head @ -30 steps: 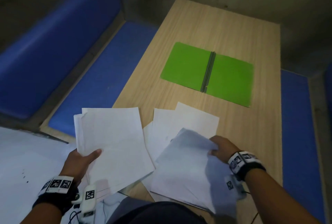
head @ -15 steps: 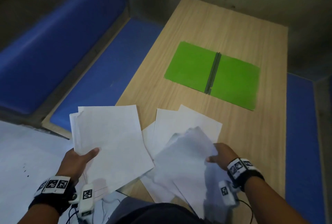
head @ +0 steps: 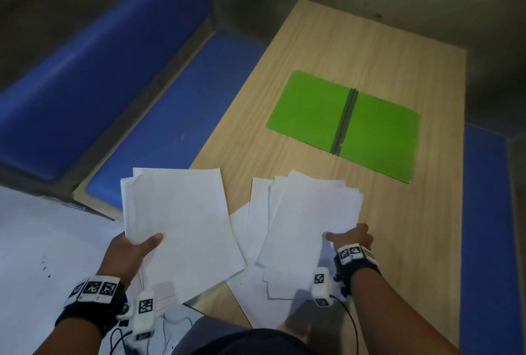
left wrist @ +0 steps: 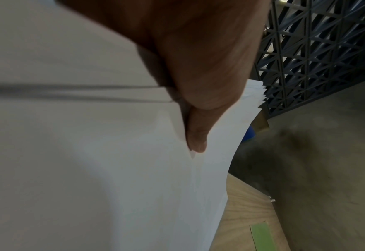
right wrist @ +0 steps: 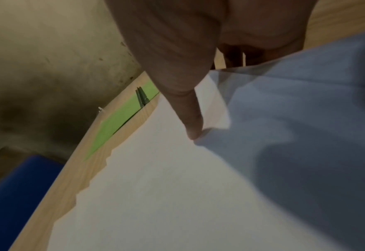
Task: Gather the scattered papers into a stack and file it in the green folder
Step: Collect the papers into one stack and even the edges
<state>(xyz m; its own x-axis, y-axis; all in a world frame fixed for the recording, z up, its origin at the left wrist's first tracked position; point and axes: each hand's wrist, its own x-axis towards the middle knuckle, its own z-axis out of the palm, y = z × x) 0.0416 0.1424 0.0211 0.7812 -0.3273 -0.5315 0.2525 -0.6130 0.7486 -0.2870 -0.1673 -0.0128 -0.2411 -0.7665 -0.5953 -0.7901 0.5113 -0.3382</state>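
There are two hands [head: 129, 252], two bunches of paper [head: 179, 229], one green folder [head: 344, 124] and one table [head: 370, 50].

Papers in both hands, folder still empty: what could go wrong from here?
1. The right hand pinches a fanned, uneven bunch by one corner; sheets could slip out.
2. Loose sheets overhang the table edge and may fall.
3. The left hand holds its stack off the table edge.

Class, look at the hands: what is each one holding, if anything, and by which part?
The left hand grips a paper stack by its near left corner. The right hand pinches loose sheets at their near right edge.
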